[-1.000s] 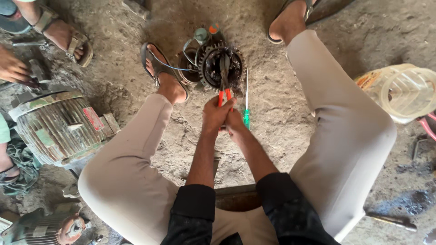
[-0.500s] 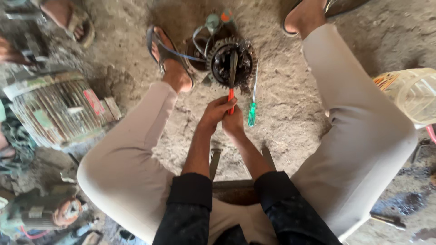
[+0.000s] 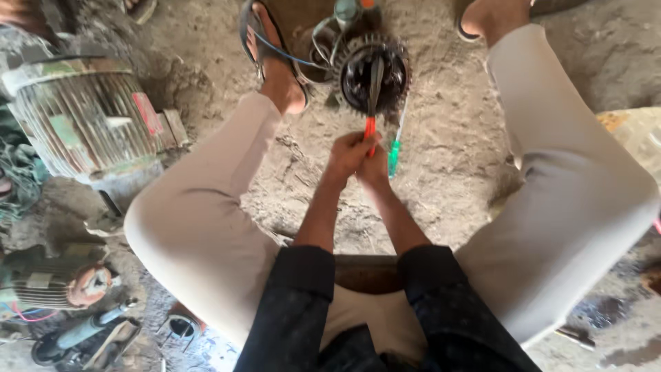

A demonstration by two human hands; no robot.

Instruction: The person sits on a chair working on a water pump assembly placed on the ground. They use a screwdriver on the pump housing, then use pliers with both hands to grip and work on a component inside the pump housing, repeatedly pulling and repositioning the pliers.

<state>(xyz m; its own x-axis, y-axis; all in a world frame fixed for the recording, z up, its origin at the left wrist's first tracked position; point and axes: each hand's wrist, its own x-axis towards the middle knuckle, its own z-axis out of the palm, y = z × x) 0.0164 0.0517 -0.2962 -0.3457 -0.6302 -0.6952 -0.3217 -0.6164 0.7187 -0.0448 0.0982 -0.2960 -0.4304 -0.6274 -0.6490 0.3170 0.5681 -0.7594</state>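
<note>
Dirt floor (image 3: 447, 179): pliers (image 3: 372, 96) beyond hands (image 3: 358, 160).

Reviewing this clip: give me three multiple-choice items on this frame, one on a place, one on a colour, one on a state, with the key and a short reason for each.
1. Where does the round toothed motor part lie?
A. On the ground between the person's feet
B. On the person's lap
C. On top of the ribbed motor

2. What colour is the handle of the screwdriver lying beside the hands?
A. Yellow
B. Green
C. Black

3. How is the orange-handled tool held?
A. By the left hand alone
B. It lies untouched
C. Both hands are wrapped around its handle

Key: 1 A, it sits on the dirt between the two feet. 2 B, the handle right of the hands is green. 3 C, the left hand and right hand close together on the handle, its tip inside the part. The ribbed motor stands off to the left.
</note>
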